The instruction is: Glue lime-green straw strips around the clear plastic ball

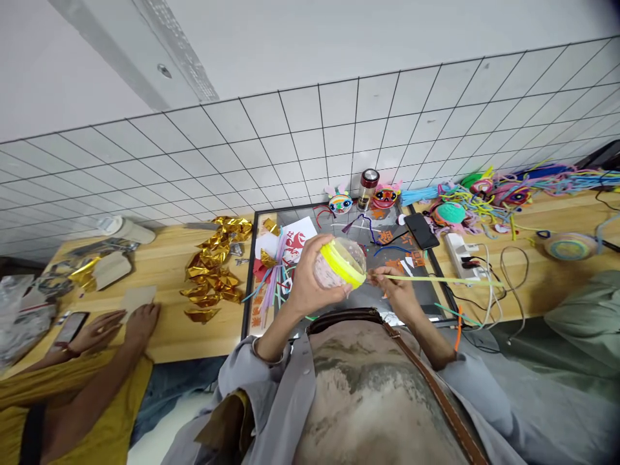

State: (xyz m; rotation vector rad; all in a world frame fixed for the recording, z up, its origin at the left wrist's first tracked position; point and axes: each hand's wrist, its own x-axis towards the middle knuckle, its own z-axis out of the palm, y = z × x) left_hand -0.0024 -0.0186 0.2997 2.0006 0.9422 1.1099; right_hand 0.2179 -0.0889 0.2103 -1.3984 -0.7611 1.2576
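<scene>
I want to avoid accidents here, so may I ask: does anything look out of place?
Yes: by the white power strip, cables lie in loose, crossing loops, and one seems to hang off the table, where it could be snagged.

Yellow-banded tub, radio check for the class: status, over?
Left hand: gripping yellow-banded tub, tilted. Right hand: pinching yellow strand beside tub. Possible snag: strand crosses in front of white power strip.

The left hand (309,285) hides part of the yellow-banded tub (341,263). The frame's edge crops a co-worker's yellow garment (116,407) at eight o'clock and an unidentifiable dark object (602,154) near three o'clock.
</scene>
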